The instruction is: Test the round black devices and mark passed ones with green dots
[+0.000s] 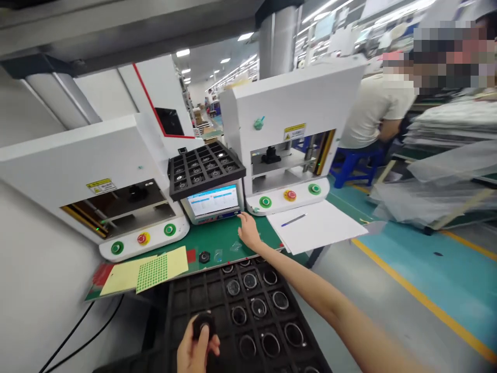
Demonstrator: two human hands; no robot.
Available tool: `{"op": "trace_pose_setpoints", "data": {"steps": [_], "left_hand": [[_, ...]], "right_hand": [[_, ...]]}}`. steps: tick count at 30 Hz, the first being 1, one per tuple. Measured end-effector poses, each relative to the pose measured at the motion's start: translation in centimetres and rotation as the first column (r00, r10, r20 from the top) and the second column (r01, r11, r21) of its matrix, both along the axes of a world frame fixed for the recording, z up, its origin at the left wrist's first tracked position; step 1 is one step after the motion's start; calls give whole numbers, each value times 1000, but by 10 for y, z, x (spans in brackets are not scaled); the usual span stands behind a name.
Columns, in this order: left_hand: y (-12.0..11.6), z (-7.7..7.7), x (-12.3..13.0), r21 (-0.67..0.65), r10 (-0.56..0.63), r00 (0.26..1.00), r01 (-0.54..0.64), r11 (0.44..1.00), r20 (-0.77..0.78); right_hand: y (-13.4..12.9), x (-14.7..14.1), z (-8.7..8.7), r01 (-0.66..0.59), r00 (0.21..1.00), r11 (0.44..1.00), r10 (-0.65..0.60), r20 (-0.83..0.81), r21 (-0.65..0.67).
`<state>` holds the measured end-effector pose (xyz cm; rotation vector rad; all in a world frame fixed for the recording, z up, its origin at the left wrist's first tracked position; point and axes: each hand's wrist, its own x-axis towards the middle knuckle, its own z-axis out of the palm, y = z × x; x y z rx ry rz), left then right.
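The person's bare left hand (197,343) sits low in view, its fingers curled into a closed grip, thumb pointing upward. The bare, outstretched right arm (310,290) slants in from the lower right, its bare right hand (249,232) reaching forward with fingers slightly bent.

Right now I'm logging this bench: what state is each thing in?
Screen: lit
Left hand: closed around a black part
Right hand: near the screen's lower right corner, contact unclear
Upper tray: holding round parts
Lower tray: partly filled
Pen: lying on paper
Left machine: green light lit
Right machine: green light lit
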<state>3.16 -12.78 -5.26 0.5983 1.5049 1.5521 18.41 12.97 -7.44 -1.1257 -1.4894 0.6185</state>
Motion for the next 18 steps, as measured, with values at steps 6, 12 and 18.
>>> {"op": "trace_pose_setpoints", "data": {"steps": [6,12,18], "left_hand": [[10,57,12,120,-14,972,44,992,-236],[9,61,19,199,-85,932,164,966,-352],[8,60,16,394,-159,818,424,815,-553]], "right_hand": [[-109,-18,62,-367,922,929,357,-152,-43],[-181,-3,94,-752,610,629,551,-569,-197],[-192,1,84,-832,392,466,111,-913,-301]]}}
